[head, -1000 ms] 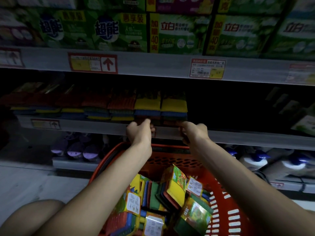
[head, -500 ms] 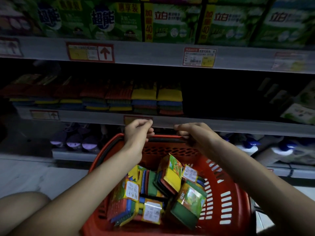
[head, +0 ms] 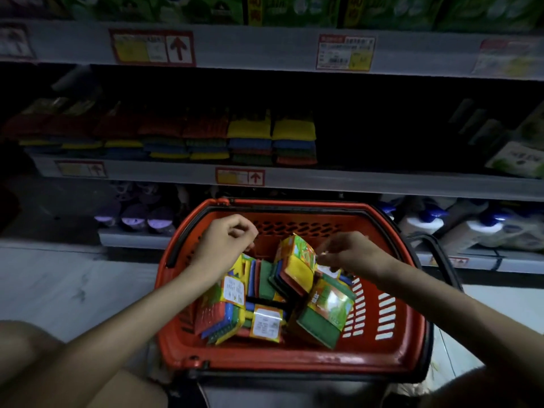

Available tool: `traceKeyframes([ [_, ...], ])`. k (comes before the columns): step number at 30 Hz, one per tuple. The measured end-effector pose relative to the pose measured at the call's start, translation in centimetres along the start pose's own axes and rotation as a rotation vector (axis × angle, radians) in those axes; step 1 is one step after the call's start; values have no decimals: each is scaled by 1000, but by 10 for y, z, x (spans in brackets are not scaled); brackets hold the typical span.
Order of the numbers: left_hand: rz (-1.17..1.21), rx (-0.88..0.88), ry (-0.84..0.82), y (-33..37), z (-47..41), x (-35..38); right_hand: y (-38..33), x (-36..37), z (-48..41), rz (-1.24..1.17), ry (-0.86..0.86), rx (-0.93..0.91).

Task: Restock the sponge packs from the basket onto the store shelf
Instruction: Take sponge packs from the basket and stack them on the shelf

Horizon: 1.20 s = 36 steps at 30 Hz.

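- On my feed, the left hand (head: 223,245) hovered over the far-left part of the red basket (head: 391,325). Its fingers were loosely curled toward the palm and held nothing.
- The right hand (head: 353,254) hung over the basket's right half, fingertips (head: 322,256) bent down just beside the top corner of an upright sponge pack (head: 294,269). I could not tell whether they pinched the wrapper or only came close (the dim light smeared that spot).
- The other packs lay jumbled inside the basket. A green-faced pack (head: 325,315) was tilted against the upright one's right side. A white-labelled pack (head: 266,322) lay toward the near wall. Another pack on edge (head: 226,298) stood at the left, partly under the left forearm.
- The basket sat on the pale floor (head: 59,284) just in front of the shelving, with a black handle (head: 441,260) hanging off its right side.
- On the middle shelf (head: 382,185), stacked sponge packs (head: 293,139) ran in a row from the left. The two rightmost stacks showed yellow on top, with blue and darker layers beneath.
- A price tag with a red arrow (head: 240,176) sat on the shelf edge below those stacks.
- Green boxes (head: 294,10) lined the shelf above.
- On the bottom shelf, white bottles with blue caps (head: 424,223) stood at the right and purple-topped items (head: 134,220) at the left.
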<state>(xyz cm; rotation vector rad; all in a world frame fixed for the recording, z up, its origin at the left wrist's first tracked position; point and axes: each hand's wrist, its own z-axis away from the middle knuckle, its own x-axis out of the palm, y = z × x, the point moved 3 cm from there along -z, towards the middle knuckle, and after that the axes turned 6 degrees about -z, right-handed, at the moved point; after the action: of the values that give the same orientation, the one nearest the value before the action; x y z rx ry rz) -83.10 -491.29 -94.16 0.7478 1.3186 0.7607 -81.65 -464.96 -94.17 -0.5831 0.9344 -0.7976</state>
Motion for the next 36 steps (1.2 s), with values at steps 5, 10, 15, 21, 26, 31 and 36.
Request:
traceKeyframes([
  [5,-737,277,-78,-26,15,-9,49,15,-12,437,-76,66],
  [10,-866,249,-268,-59,24,-2,78,28,-13,424,-107,115],
  [15,-1050,294,-467,-82,28,15,83,29,-11,276,-72,119],
  [21,-1069,345,-465,-75,15,33,89,29,-12,140,-123,139],
  [26,-1077,331,-502,-66,2,57,83,22,-14,-52,-220,179],
  [31,-998,144,-588,-65,-8,76,86,24,-15,-71,-224,151],
  [36,-1005,48,-619,-71,-14,87,86,23,-15,73,-151,75],
])
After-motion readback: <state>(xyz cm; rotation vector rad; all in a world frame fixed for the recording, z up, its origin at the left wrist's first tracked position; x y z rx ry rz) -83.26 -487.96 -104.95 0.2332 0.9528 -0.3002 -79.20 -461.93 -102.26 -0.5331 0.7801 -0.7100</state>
